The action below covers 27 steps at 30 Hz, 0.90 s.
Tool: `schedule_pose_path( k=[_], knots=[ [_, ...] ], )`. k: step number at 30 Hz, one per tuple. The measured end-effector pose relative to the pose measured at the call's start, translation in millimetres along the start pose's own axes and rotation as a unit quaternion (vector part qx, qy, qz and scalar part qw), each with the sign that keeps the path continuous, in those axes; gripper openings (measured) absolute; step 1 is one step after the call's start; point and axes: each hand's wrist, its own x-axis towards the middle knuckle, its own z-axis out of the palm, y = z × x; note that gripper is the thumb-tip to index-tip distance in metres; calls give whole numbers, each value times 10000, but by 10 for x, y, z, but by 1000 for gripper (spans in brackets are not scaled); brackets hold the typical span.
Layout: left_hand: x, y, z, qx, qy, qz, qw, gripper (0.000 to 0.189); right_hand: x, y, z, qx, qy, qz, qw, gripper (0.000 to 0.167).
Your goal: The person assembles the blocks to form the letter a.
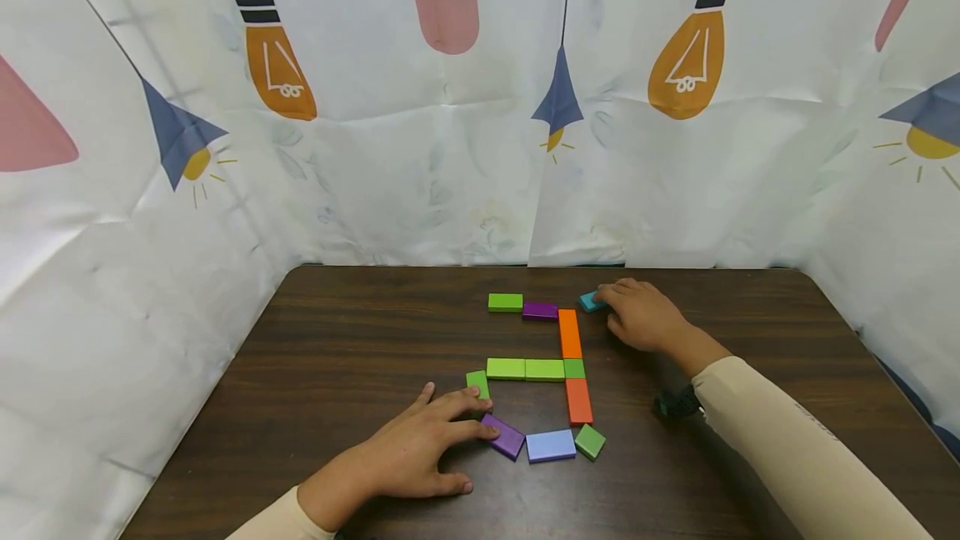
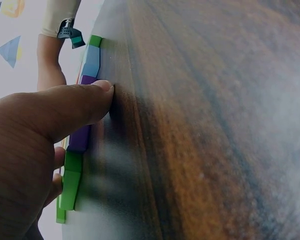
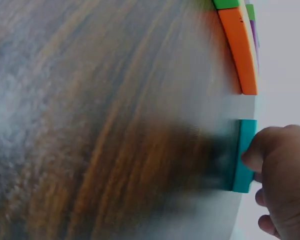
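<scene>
At the far right of the arrangement, my right hand (image 1: 645, 317) pinches a teal block (image 1: 588, 302) at the tabletop. The right wrist view has the thumb against the side of this teal block (image 3: 247, 131). My left hand (image 1: 420, 450) lies at the near left with its fingers spread and fairly straight. Its fingertips touch a purple block (image 1: 508, 441) and reach a green block (image 1: 477, 382), which they partly cover. In the left wrist view, the thumb overlaps the purple block (image 2: 79, 139).
Beside the teal block runs a column of an orange block (image 1: 570, 334), a small green block (image 1: 573, 368) and a red-orange block (image 1: 578, 402). Lime blocks (image 1: 525, 369) branch left. A light-blue block (image 1: 551, 446) and green block (image 1: 590, 442) lie nearer. A patterned curtain (image 1: 450, 190) borders the table.
</scene>
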Motion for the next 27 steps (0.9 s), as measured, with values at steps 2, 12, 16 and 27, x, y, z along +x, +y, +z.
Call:
schedule_pose_path(
  k=[2, 12, 16, 27],
  knots=[
    [2, -1, 1, 2, 5, 7, 10000, 60, -3, -4, -21, -101, 107, -18, 9999, 32],
    [6, 3, 2, -40, -1, -27, 10000, 60, -88, 5, -54, -75, -12, 81, 9999, 33],
    [1, 2, 11, -13, -33, -45, 10000, 60, -111, -1, -65, -147, 0, -11, 9999, 33],
    [2, -2, 4, -29, -59, -24, 10000, 59, -329, -17, -116, -55, 344, -116, 9993, 33]
  ],
)
